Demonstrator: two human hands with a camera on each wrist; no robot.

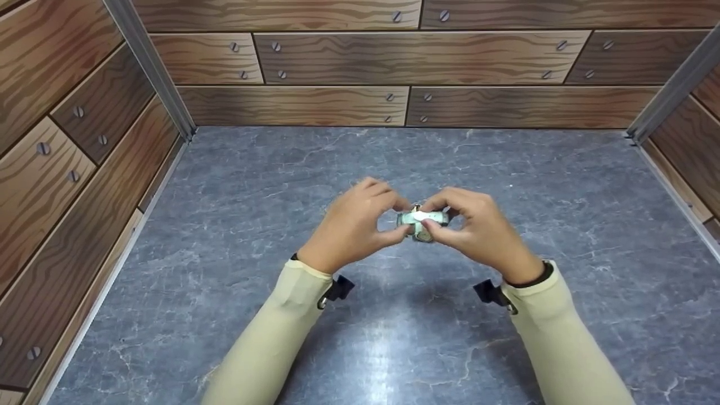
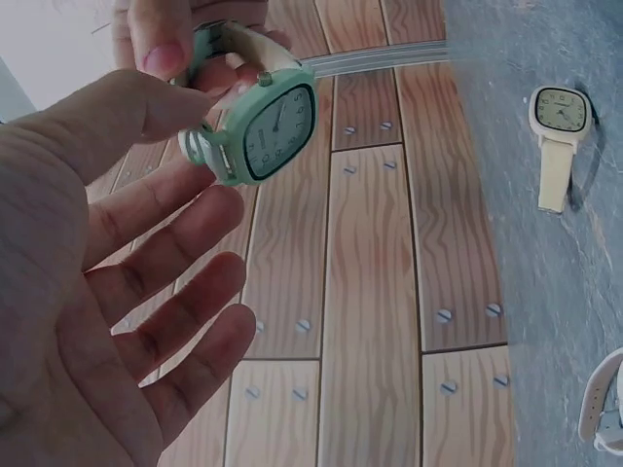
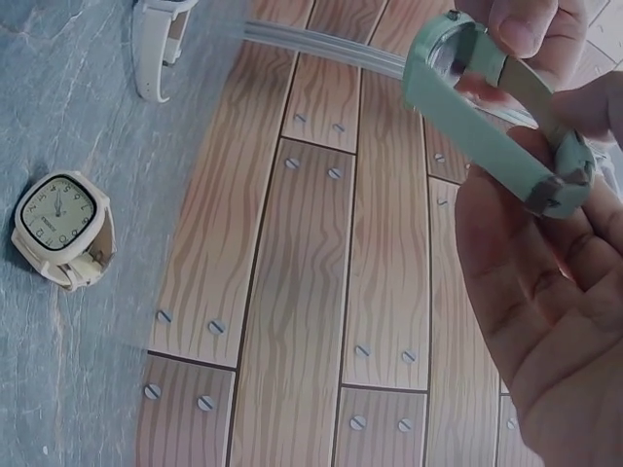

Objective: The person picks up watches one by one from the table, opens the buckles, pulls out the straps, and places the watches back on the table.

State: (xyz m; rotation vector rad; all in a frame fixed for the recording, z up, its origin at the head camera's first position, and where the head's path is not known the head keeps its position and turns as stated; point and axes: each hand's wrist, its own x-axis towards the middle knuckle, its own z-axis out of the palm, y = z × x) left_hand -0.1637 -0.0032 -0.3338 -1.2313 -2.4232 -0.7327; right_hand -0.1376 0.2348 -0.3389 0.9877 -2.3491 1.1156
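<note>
A mint-green wristwatch [image 1: 432, 217] is held in the air between both hands, near the middle of the head view. My left hand [image 1: 355, 224] pinches it with thumb and forefinger at the strap end beside the case; the other fingers spread loosely. The square-cornered green case [image 2: 280, 131] and its dial face the left wrist camera. My right hand [image 1: 479, 228] grips the strap with thumb and fingers at the opposite end. In the right wrist view, the strap [image 3: 487, 141] forms a loop with its ends together near the right fingers. The exact fastening is too blurred to tell.
A cream watch [image 2: 560, 109] and part of a white watch [image 2: 596, 418] lie on the grey marbled surface in the left wrist view. The right wrist view also has a cream watch [image 3: 60, 219] and a white strap [image 3: 152, 53]. Wood-patterned walls [image 1: 337, 56] enclose the surface.
</note>
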